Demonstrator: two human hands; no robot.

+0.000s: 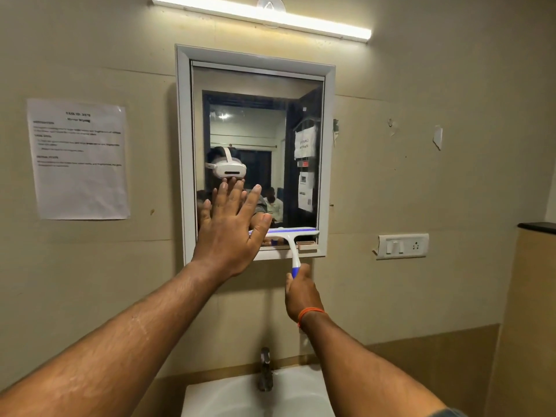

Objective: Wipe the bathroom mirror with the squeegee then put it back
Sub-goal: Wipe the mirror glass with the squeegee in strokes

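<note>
Nearest, the right hand is wrapped around the blue-tipped grip of the white plastic squeegee with the blue rubber blade. The blade lies level across the bottom of the white-framed rectangular wall mirror, on its right half. The squeegee looks light and rigid with a pliant edge; the handle end is judged the sound hold. The left hand is spread flat, fingers straight, over the lower-left glass. On the wall to the left, the laminated paper notice is blurred; its heading appears to read "Mirror Wiping".

Left hand flat on mirror, right hand gripping squeegee (blade low)
</note>
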